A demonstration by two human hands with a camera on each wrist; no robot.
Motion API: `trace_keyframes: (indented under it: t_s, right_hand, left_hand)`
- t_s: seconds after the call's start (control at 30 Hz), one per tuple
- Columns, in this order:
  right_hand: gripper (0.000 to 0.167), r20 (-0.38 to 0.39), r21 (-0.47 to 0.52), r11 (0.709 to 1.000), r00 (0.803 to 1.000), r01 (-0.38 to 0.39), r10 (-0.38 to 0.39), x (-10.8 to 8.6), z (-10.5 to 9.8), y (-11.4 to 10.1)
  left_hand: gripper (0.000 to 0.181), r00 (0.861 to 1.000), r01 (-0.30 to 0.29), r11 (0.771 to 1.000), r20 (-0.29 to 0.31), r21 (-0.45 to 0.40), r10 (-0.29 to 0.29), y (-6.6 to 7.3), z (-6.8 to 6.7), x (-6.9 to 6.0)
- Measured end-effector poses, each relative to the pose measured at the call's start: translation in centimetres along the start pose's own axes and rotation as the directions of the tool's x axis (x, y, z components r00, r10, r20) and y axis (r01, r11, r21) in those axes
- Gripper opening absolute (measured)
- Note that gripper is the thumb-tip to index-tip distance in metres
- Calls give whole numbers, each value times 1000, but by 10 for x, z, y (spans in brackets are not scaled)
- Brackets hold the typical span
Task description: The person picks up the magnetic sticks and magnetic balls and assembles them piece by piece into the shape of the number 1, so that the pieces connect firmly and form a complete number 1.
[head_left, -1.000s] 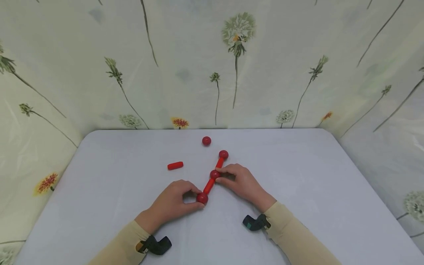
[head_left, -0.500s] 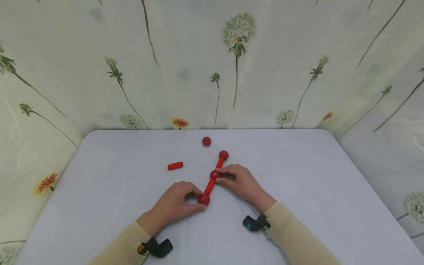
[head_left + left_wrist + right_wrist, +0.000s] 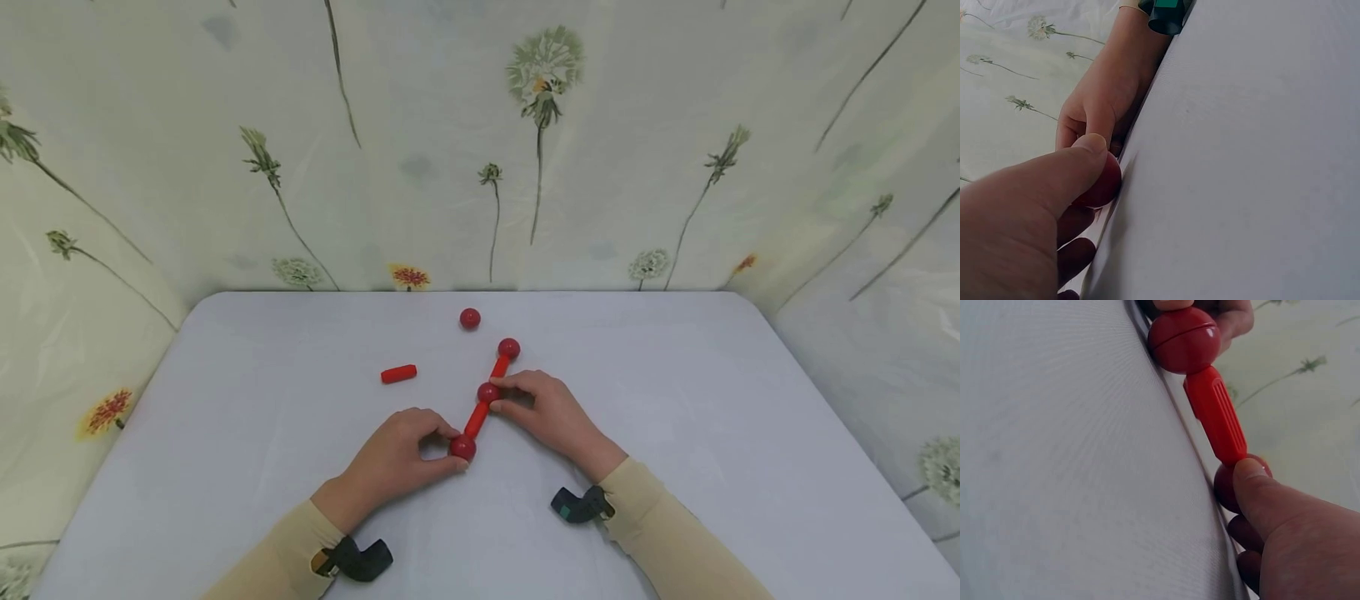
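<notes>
Three dark red balls and two bright red rods form a chain slanting over the table in the head view. My left hand pinches the near ball between thumb and fingers. With thumb and forefinger my right hand pinches the middle ball. One rod spans these two balls and shows its grooves in the right wrist view. The second rod, partly behind my right fingers, leads to the far ball. In the left wrist view my thumb covers part of the near ball.
A loose red rod lies left of the chain. Behind it, near the table's back edge, sits a single red ball. The white table meets a flower-printed cloth at the back and sides.
My left hand has shifted slightly right with the near ball, and the near rod now stands a little steeper. The right hand keeps its place on the middle ball.
</notes>
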State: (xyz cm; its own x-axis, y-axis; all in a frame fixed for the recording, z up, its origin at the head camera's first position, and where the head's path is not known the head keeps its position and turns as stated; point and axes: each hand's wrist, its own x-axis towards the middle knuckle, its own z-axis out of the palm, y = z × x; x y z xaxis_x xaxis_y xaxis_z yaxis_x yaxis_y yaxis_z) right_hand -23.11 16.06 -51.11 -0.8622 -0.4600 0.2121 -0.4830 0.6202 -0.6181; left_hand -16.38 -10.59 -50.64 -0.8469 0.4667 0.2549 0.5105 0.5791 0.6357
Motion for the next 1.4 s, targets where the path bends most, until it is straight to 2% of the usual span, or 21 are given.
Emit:
trace_keyframes:
  t_s: [0.4, 0.63, 0.77, 0.83, 0.9, 1.0, 1.1, 1.2, 1.27, 1.4]
  right_hand:
    - [38, -23, 1, 1000, 1000, 20, -20, 1, 0, 0]
    - [37, -37, -3, 1000, 999, 9, -9, 2, -1, 0]
    - [37, -41, -7, 1000, 999, 3, -3, 3, -2, 0]
    - [37, -40, -12, 1000, 999, -7, 6, 3, -2, 0]
    - [38, -38, -16, 1000, 999, -17, 16, 3, -2, 1]
    - [38, -39, -17, 1000, 999, -26, 25, 4, -2, 1]
    - [37, -41, -11, 1000, 999, -24, 24, 5, -3, 1]
    - [37, -41, -4, 1000, 999, -27, 26, 6, -3, 2]
    - [37, -41, -7, 999, 999, -31, 31, 7, -3, 3]
    - [37, -43, -8, 999, 999, -33, 32, 9, -5, 4]
  left_hand:
    - [33, 1000, 17, 1000, -3, 7, -16, 1, 0, 1]
    - [52, 997, 76, 997, -12, 5, -76, 0, 1, 0]
    - [54, 992, 110, 994, -59, -27, -111, -3, 1, 1]
    - [53, 985, 132, 990, -101, -59, -137, -6, 0, 2]
    - [52, 973, 157, 984, -158, -79, -168, -11, -3, 3]
    - [48, 942, 191, 977, -262, -98, -211, -21, -12, 6]
    - [43, 903, 233, 970, -353, -72, -243, -33, -22, 8]
    - [40, 880, 246, 968, -410, -40, -240, -44, -31, 10]
    - [41, 875, 244, 969, -427, -20, -229, -49, -34, 10]
    - [41, 876, 249, 969, -428, 6, -222, -55, -35, 11]
